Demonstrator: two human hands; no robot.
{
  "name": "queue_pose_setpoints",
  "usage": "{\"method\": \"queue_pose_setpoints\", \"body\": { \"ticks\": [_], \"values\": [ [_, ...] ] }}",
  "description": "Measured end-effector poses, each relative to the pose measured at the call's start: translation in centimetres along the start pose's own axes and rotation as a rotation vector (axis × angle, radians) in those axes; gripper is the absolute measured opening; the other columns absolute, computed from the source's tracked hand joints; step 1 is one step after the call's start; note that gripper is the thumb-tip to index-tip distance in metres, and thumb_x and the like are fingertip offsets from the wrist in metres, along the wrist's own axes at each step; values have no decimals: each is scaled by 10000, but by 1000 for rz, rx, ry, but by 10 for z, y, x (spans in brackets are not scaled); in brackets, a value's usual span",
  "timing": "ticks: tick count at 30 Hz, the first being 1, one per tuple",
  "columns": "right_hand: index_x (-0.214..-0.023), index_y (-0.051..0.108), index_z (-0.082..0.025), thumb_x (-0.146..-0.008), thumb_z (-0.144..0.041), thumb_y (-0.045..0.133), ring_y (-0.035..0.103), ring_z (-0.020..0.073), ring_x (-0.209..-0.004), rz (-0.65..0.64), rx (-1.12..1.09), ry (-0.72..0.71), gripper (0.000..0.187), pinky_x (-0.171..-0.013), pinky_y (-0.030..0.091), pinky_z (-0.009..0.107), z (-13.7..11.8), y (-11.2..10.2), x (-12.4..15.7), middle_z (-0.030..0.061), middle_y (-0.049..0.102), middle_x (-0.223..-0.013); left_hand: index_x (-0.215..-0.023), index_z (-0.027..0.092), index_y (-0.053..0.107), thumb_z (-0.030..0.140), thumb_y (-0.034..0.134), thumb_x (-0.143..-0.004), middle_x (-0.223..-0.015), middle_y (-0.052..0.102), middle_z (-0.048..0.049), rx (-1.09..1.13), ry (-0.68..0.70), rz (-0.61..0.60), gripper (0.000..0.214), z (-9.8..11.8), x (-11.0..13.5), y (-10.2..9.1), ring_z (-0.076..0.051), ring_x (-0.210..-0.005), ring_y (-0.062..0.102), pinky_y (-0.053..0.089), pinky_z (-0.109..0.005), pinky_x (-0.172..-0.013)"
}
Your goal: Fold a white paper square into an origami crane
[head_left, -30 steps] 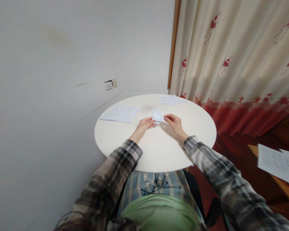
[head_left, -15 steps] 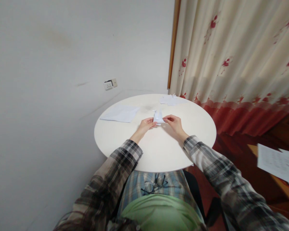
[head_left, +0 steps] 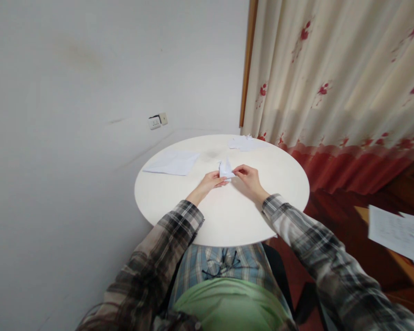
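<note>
I see left hand (head_left: pixel 209 180) holding folded paper (head_left: pixel 225 171), right hand (head_left: pixel 250 178) pinching its right side, over counter (head_left: pixel 224 216); sheet (head_left: pixel 172 163) near left edge, scraps (head_left: pixel 245 143) by far edge.

Round white table (head_left: pixel 224 216), plain smooth top, with a dim grey patch (head_left: pixel 211 154) toward the far side, can't tell if it's shadow or a smudge. Over on the far left there's some flat white paper (head_left: pixel 172 162), left corner just beside the rim. Far right, up near the back edge, there are white scraps (head_left: pixel 245 143), kinda ragged, too small to count, well apart from the paper.
</note>
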State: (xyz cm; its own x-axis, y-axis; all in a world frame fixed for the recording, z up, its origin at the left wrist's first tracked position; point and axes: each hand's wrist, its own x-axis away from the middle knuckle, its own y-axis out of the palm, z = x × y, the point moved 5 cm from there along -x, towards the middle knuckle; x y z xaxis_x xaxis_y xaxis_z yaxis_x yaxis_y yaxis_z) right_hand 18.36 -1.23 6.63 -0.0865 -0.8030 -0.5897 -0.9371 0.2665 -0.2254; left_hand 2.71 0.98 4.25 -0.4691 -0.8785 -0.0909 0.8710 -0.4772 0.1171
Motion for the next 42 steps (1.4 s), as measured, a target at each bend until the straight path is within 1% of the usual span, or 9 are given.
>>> {"method": "queue_pose_setpoints", "body": {
  "ticks": [7, 16, 22, 27, 30, 34, 38, 42],
  "values": [
    [-686, 647, -176, -701, -235, 534, 594, 143, -670, -18, 54, -52, 128, -689, 469, 279, -7, 0, 2, 19, 660, -706, -880, 110, 640, 160, 697, -642, -861, 662, -78, -43, -17, -9, 249, 0, 0, 1, -112, -680, 601, 476, -285, -734],
    [-696, 654, -178, -713, -222, 536, 600, 147, -681, -9, 53, -88, 127, -690, 473, 278, -8, -1, 2, 19, 664, -714, -879, 104, 644, 142, 670, -678, -971, 650, -98, 78, -59, -23, 206, -8, -4, -1, -121, -776, 611, 468, -279, -810],
    [-700, 662, -185, -724, -207, 550, 590, 139, -666, -19, 101, -135, 117, -678, 466, 270, -7, -1, 3, 13, 665, -709, -880, 81, 638, 160, 704, -642, -907, 667, -78, 35, -92, -10, 260, -11, -5, -4, -105, -757, 604, 452, -295, -843],
    [-690, 672, -198, -725, -213, 578, 566, 144, -672, 17, 152, -175, 101, -664, 457, 277, -12, -3, 4, 23, 658, -715, -859, 76, 647, 213, 745, -587, -860, 673, -73, -10, -81, -1, 319, -10, -5, -5, -111, -722, 599, 454, -305, -817],
    [-693, 677, -203, -716, -234, 601, 563, 151, -691, 35, 148, -168, 84, -655, 457, 279, -13, -4, 3, 29, 657, -727, -841, 76, 652, 219, 759, -564, -834, 673, -66, -29, -67, -1, 329, -9, -4, -5, -110, -699, 594, 456, -308, -803],
    [-729, 679, -198, -713, -263, 611, 572, 143, -672, 28, 109, -129, 95, -648, 456, 275, -9, -4, 2, 25, 672, -754, -852, 76, 646, 197, 736, -601, -835, 673, -65, -9, -80, 5, 293, -10, -4, -4, -106, -706, 597, 455, -305, -818],
    [-730, 679, -197, -713, -280, 610, 579, 144, -678, 44, 115, -124, 109, -661, 455, 277, -8, -5, 1, 23, 678, -756, -857, 82, 639, 162, 689, -664, -874, 670, -73, 41, -113, 4, 216, -11, -4, -4, -105, -747, 609, 441, -299, -858],
    [-729, 680, -193, -717, -275, 606, 581, 147, -679, 55, 115, -139, 111, -668, 458, 280, -11, -5, 2, 29, 678, -752, -843, 76, 642, 147, 697, -648, -861, 671, -73, 38, -119, -2, 214, -11, -4, -3, -109, -748, 610, 439, -302, -858]
  ]
}}
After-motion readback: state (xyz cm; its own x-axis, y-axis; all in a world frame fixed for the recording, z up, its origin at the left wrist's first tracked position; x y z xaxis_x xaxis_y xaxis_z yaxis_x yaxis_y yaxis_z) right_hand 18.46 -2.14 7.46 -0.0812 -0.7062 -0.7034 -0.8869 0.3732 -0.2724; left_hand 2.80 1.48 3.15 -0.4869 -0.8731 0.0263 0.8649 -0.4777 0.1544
